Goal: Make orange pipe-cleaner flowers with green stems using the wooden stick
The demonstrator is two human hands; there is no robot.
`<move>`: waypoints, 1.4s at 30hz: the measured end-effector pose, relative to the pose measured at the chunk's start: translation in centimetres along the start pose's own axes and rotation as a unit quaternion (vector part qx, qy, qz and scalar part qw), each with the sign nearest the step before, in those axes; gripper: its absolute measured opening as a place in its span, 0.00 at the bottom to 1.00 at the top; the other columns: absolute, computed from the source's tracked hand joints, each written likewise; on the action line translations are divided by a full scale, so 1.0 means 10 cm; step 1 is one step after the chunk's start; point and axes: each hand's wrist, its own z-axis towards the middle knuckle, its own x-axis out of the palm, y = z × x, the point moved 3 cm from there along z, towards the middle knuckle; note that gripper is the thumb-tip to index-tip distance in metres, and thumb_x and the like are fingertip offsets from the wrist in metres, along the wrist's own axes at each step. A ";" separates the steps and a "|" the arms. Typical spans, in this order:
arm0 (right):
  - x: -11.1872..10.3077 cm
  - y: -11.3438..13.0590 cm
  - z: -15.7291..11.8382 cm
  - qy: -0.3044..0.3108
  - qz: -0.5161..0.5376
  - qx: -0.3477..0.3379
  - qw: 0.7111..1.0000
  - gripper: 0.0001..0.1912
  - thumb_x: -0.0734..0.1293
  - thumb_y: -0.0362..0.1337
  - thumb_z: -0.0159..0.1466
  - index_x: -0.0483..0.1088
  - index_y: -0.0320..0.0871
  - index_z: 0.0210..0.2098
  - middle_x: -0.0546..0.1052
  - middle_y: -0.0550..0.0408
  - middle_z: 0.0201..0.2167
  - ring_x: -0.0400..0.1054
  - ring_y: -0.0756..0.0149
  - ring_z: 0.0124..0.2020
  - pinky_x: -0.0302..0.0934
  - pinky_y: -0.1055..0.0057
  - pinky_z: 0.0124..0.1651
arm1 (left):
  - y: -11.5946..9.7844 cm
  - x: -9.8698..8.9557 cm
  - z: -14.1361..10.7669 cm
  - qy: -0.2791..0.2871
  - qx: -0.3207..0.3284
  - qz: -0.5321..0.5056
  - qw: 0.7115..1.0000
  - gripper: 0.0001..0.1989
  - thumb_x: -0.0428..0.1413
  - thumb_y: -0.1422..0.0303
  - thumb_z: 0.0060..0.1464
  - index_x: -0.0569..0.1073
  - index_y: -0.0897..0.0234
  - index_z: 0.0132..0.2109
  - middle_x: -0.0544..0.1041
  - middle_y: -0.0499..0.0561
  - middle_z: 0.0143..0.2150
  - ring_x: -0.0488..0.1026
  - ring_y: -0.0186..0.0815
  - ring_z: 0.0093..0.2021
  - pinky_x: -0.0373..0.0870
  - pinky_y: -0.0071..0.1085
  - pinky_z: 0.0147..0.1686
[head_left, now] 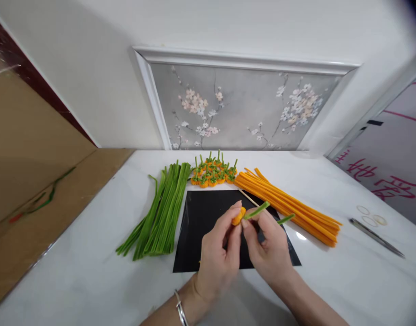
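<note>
Head feed, both hands in view over the black mat [201, 235]. I log the orange piece [239, 217] held above the mat, clear of its surface, near the middle of its width. Its long axis slants, lower end to the left, upper end to the right and away from the wearer. Left hand [220, 246]: thumb and fingertips pinch the orange piece from its left side. Right hand [269, 244]: fingers pressed together at the near end of a green strip [257, 211], just beside the orange piece; I cannot tell whether the two are joined. The strip's long axis runs rightward and slightly up, its free tip pointing right and away. A second green end [286, 218] projects past the right hand, pointing the same general way; whether it belongs to the same strip I cannot tell. On the tabletop [92, 276] I note a green bundle [163, 213] left of the mat, an orange bundle [286, 203] to its right, and orange-and-green pieces [213, 174] clustered beyond, stems mostly upward.
</note>
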 end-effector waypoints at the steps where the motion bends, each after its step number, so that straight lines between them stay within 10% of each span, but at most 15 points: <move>1: -0.03 -0.01 0.01 0.001 -0.023 -0.041 0.999 0.09 0.58 0.26 0.66 0.65 0.43 0.33 0.71 0.53 0.30 0.66 0.67 0.30 0.60 0.71 0.32 | 0.00 -0.01 0.03 0.012 -0.029 -0.049 0.998 0.20 0.52 0.69 0.62 0.65 0.54 0.60 0.68 0.52 0.62 0.67 0.39 0.60 0.66 0.35 0.58; 7: -0.10 -0.03 0.02 0.092 -0.143 -0.265 0.949 0.13 0.56 0.21 0.65 0.68 0.42 0.37 0.76 0.53 0.33 0.67 0.66 0.30 0.54 0.65 0.35 | 0.08 -0.11 0.21 0.132 -0.274 -0.072 0.950 0.26 0.42 0.50 0.63 0.70 0.64 0.52 0.76 0.53 0.36 0.73 0.33 0.30 0.70 0.26 0.25; 11: -0.06 0.02 0.00 0.080 -0.138 -0.269 0.950 0.13 0.57 0.21 0.64 0.69 0.40 0.39 0.77 0.50 0.34 0.68 0.65 0.31 0.55 0.64 0.36 | 0.04 -0.08 0.21 0.170 -0.239 -0.006 0.956 0.22 0.39 0.52 0.65 0.68 0.64 0.36 0.61 0.42 0.22 0.58 0.28 0.21 0.58 0.24 0.21; 18: 0.11 0.06 -0.09 0.005 0.087 0.014 0.996 0.09 0.58 0.27 0.65 0.67 0.43 0.33 0.72 0.52 0.30 0.67 0.66 0.31 0.63 0.70 0.34 | -0.06 -0.07 0.10 0.065 -0.037 0.156 0.985 0.13 0.37 0.66 0.67 0.63 0.61 0.37 0.63 0.45 0.29 0.62 0.31 0.28 0.61 0.28 0.30; 26: 0.28 0.00 -0.10 0.074 0.353 0.334 0.871 0.12 0.66 0.43 0.60 0.66 0.42 0.25 0.69 0.59 0.21 0.63 0.69 0.25 0.62 0.73 0.28 | 0.07 -0.17 0.18 0.100 0.190 0.330 0.919 0.09 0.45 0.71 0.61 0.67 0.62 0.46 0.70 0.50 0.33 0.70 0.36 0.30 0.67 0.29 0.30; 35: 0.10 -0.09 -0.03 0.019 0.107 0.110 0.988 0.08 0.60 0.33 0.67 0.67 0.43 0.31 0.73 0.54 0.29 0.69 0.68 0.29 0.67 0.73 0.31 | 0.17 -0.14 0.15 0.084 -0.070 0.099 0.989 0.17 0.46 0.66 0.64 0.62 0.62 0.58 0.75 0.55 0.45 0.74 0.38 0.42 0.72 0.34 0.43; 42: -0.11 -0.16 0.08 0.040 -0.040 -0.076 0.995 0.14 0.58 0.27 0.67 0.68 0.43 0.50 0.73 0.46 0.46 0.70 0.62 0.46 0.68 0.67 0.46 | 0.24 -0.04 0.24 0.054 -0.268 -0.237 0.932 0.14 0.54 0.58 0.60 0.64 0.63 0.45 0.72 0.47 0.30 0.69 0.28 0.24 0.65 0.24 0.24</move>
